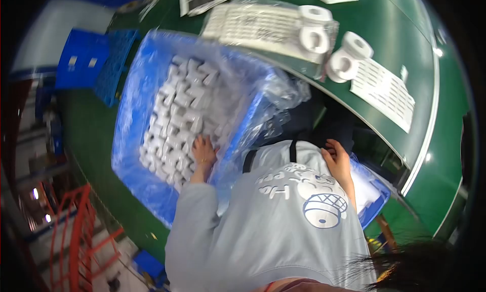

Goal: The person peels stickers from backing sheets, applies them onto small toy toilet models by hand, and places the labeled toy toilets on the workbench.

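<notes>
My left hand (204,151) reaches into a big blue bin (132,107) lined with clear plastic. Its fingers are slightly apart and rest against white moulded parts (177,107), which lie close together in rows; no part is visibly lifted. My right hand (338,161) hangs beside my lap at the edge of the grey apron (268,221), its fingers loosely bent and apart, with nothing seen in it.
On the green table (385,105) are label sheets (253,26), another sheet (385,92) and white rolls (343,67). A smaller blue bin (377,191) stands at my right. Blue crates (81,61) and a red metal frame (81,236) are at the left.
</notes>
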